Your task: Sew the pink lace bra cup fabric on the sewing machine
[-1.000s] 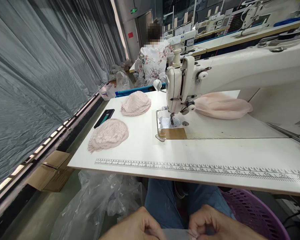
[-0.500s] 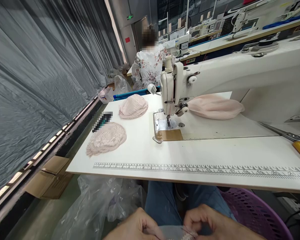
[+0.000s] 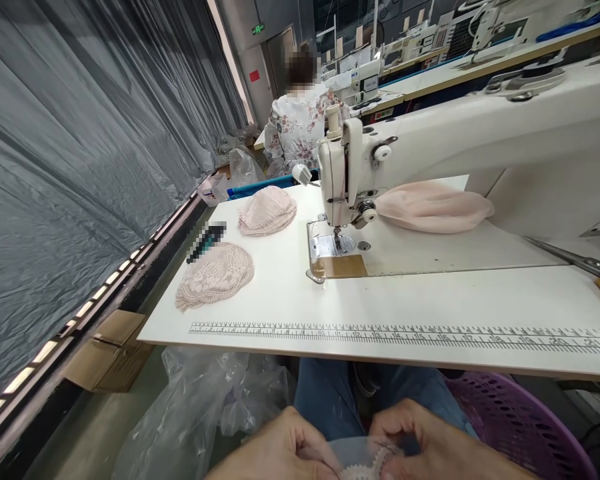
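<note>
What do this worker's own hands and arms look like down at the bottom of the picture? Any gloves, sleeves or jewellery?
Both hands are bare: the left hand and the right hand wear no gloves, and no rings or watch can be seen. No sleeve shows on either wrist before the picture's lower edge cuts them off. Behind the hands, the person's lap is covered by blue jeans.

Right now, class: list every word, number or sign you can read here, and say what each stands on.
"5", "10", "15", "20": ruler printed along the table edge; the other digits are too small.
Green exit sign above the door: lettering too small to read.
Red sign on the wall: no legible text.
Box beyond the table: print blurred.
Panel on a far machine: unreadable.
</note>
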`<act>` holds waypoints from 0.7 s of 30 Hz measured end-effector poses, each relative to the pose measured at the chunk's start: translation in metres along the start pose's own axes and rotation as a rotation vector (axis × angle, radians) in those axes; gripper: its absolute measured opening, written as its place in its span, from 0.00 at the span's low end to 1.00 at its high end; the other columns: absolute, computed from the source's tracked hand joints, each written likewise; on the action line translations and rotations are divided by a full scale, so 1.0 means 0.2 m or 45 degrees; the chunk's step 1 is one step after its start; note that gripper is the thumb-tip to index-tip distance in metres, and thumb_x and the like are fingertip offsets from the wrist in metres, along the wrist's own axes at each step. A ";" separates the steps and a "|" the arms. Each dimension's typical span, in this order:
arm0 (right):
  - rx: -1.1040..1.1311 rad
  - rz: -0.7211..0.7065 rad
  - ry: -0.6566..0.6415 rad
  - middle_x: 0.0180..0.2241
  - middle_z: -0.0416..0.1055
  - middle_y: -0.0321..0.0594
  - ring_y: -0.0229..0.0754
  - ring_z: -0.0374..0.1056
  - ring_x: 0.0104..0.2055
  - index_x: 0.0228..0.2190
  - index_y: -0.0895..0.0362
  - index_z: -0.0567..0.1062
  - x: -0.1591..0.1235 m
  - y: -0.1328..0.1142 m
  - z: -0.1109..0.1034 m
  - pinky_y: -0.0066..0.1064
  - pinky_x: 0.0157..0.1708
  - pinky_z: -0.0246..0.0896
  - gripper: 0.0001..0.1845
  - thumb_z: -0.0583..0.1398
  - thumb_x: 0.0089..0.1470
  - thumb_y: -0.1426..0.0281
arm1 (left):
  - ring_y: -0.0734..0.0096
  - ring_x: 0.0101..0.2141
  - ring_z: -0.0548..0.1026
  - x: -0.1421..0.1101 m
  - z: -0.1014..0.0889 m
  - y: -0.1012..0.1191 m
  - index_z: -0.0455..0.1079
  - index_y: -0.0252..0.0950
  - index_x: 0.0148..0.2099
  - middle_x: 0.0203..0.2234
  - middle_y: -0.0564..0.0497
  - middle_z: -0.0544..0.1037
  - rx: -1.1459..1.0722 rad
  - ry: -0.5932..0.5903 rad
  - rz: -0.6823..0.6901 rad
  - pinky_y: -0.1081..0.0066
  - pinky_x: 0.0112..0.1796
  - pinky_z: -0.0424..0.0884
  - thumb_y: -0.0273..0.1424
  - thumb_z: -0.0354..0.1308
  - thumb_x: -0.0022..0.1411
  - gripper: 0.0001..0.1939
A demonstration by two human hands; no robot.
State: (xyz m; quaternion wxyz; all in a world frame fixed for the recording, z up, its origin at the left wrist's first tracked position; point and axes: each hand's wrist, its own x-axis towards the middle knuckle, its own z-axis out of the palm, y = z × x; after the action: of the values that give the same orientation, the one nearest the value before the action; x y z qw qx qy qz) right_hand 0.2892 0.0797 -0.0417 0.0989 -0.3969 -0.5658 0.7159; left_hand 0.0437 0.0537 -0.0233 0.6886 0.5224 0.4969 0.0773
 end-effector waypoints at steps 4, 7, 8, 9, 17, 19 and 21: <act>-0.067 -0.031 -0.045 0.22 0.63 0.33 0.39 0.58 0.29 0.22 0.57 0.75 -0.01 0.00 -0.04 0.29 0.30 0.51 0.18 0.65 0.43 0.54 | 0.78 0.23 0.69 0.02 0.01 0.02 0.81 0.33 0.38 0.23 0.50 0.78 -0.133 -0.025 -0.008 0.79 0.30 0.68 0.50 0.71 0.41 0.28; -0.145 -0.049 -0.063 0.24 0.64 0.34 0.40 0.59 0.31 0.22 0.56 0.75 -0.02 0.03 -0.08 0.30 0.33 0.53 0.21 0.63 0.48 0.51 | 0.73 0.27 0.74 0.04 0.01 0.00 0.80 0.32 0.40 0.28 0.47 0.80 -0.170 -0.047 -0.019 0.75 0.35 0.72 0.55 0.70 0.39 0.34; -0.172 -0.044 -0.079 0.25 0.65 0.35 0.41 0.60 0.32 0.23 0.56 0.75 -0.02 0.04 -0.09 0.30 0.34 0.53 0.21 0.62 0.49 0.50 | 0.72 0.28 0.74 0.04 0.01 -0.01 0.80 0.32 0.41 0.29 0.46 0.81 -0.172 -0.050 -0.021 0.74 0.36 0.72 0.56 0.69 0.39 0.35; -0.187 -0.028 -0.097 0.25 0.65 0.34 0.41 0.60 0.32 0.23 0.56 0.75 -0.02 0.04 -0.09 0.30 0.34 0.53 0.21 0.63 0.48 0.50 | 0.71 0.29 0.75 0.05 0.02 -0.01 0.80 0.32 0.41 0.30 0.46 0.81 -0.165 -0.057 -0.020 0.73 0.37 0.73 0.57 0.68 0.38 0.36; 0.004 -0.040 -0.240 0.21 0.60 0.32 0.36 0.54 0.26 0.23 0.58 0.76 0.05 0.04 -0.01 0.26 0.27 0.48 0.26 0.65 0.43 0.46 | 0.70 0.31 0.76 0.06 0.02 0.01 0.79 0.30 0.44 0.32 0.44 0.81 -0.079 -0.084 -0.015 0.76 0.34 0.71 0.62 0.64 0.40 0.42; 0.009 -0.038 -0.195 0.21 0.59 0.31 0.35 0.54 0.26 0.22 0.57 0.74 0.05 0.08 -0.03 0.26 0.26 0.48 0.26 0.65 0.42 0.45 | 0.68 0.33 0.77 0.05 0.00 -0.01 0.78 0.29 0.46 0.35 0.42 0.81 -0.091 -0.088 -0.016 0.76 0.36 0.71 0.62 0.63 0.40 0.43; -0.005 -0.027 -0.121 0.20 0.59 0.31 0.36 0.55 0.25 0.21 0.56 0.73 0.05 0.14 -0.06 0.26 0.25 0.50 0.27 0.66 0.40 0.44 | 0.64 0.37 0.78 0.05 -0.01 -0.03 0.78 0.30 0.47 0.37 0.42 0.81 -0.073 -0.111 -0.021 0.75 0.39 0.71 0.61 0.64 0.40 0.43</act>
State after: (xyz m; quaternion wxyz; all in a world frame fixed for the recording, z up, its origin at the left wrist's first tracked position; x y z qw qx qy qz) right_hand 0.2998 0.0851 -0.0713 0.0789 -0.3565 -0.5755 0.7317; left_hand 0.0451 0.0586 -0.0336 0.7249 0.5011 0.4685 0.0631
